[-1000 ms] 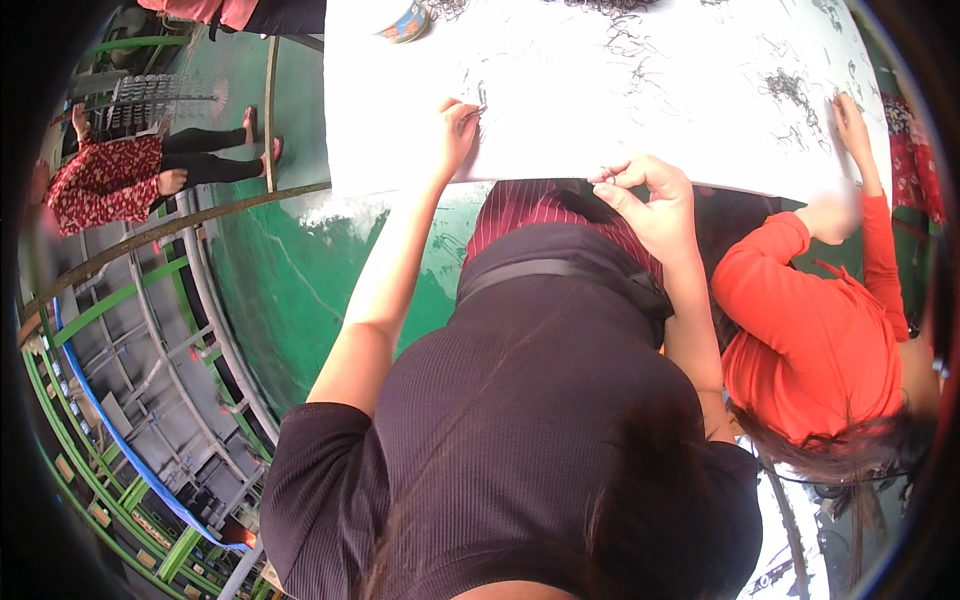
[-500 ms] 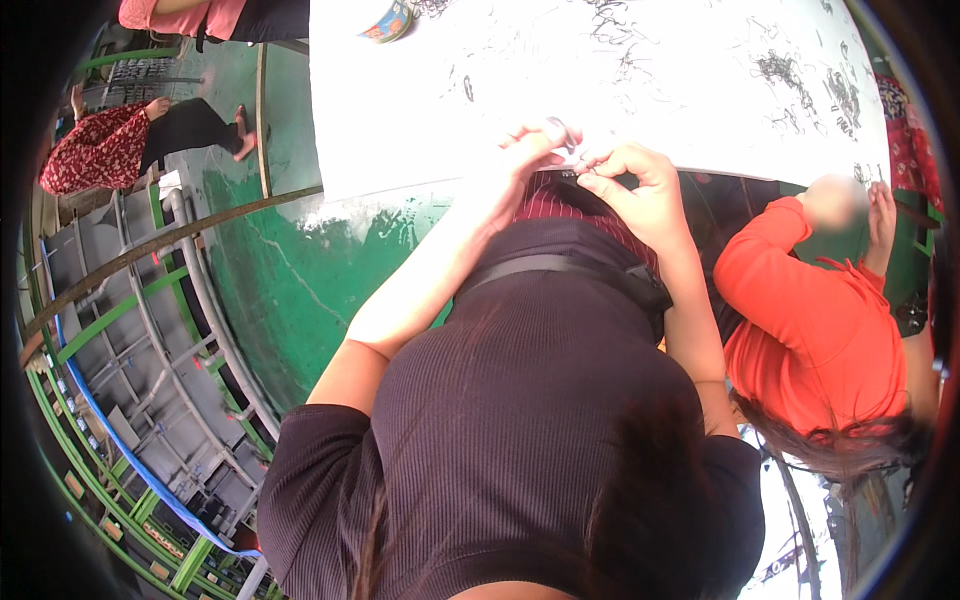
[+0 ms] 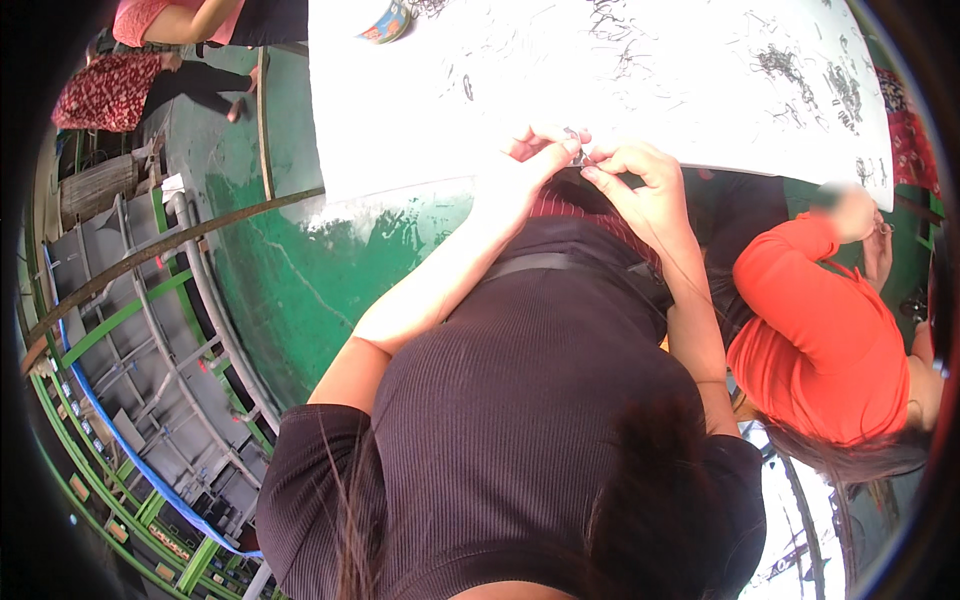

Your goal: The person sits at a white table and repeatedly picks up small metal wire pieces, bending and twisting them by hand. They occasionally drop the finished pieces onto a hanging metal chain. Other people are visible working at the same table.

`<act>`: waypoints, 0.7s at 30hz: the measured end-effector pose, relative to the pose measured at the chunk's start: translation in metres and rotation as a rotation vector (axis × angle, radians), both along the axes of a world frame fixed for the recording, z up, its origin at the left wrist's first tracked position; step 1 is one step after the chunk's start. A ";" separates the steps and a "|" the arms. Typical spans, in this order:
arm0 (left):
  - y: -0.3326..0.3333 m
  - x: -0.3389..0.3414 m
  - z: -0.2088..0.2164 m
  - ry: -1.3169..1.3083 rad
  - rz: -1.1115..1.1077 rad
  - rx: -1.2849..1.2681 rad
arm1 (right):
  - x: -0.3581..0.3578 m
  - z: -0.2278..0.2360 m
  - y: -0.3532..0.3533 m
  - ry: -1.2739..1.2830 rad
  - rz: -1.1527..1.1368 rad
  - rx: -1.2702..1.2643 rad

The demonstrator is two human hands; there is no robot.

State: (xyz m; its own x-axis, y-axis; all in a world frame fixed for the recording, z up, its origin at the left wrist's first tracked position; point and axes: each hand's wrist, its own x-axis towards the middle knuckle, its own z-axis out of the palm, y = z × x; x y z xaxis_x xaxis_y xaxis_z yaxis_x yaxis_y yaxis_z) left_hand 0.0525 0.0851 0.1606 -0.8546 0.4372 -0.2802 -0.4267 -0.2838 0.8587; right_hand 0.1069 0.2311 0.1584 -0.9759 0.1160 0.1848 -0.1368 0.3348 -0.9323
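Note:
At the near edge of the white tabletop (image 3: 420, 130), my two hands meet almost fingertip to fingertip. My left hand (image 3: 530, 172) is closed in a pinch on a small dark piece with a greyish, shiny part (image 3: 577, 150), too small to name. My right hand (image 3: 648, 185) has its thumb and forefinger pressed together at the lower end of that piece; whether it holds a second thing I cannot make out. Beyond my hands, thin dark curly strips (image 3: 622, 65) lie scattered over the tabletop. A round, colourful tin (image 3: 388, 22) stands at the far left.
Close on my right, a person in an orange-red top (image 3: 815, 300) works at the same table. Another in pink (image 3: 180, 20) stands at the far left, with a person in patterned red (image 3: 105, 92) behind. Grey pipe racking (image 3: 150, 340) rises left over the green floor (image 3: 270, 290).
My left hand has turned a little, its fingers drawing closer round the small piece. The person in patterned red has shifted farther off, and the person on my right has moved their hands slightly nearer.

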 end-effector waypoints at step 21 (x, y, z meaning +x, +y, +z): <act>-0.007 0.003 -0.008 0.633 -0.051 -0.192 | -0.044 -0.050 0.052 -0.326 -0.343 0.051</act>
State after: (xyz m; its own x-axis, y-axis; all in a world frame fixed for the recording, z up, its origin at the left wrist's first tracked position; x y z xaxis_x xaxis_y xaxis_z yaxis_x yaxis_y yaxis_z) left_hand 0.0554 0.0786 0.1528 -0.8591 0.4742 0.1925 0.1682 -0.0937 0.9813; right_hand 0.0631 0.2828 0.1088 -0.8909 0.4403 -0.1114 0.2870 0.3556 -0.8895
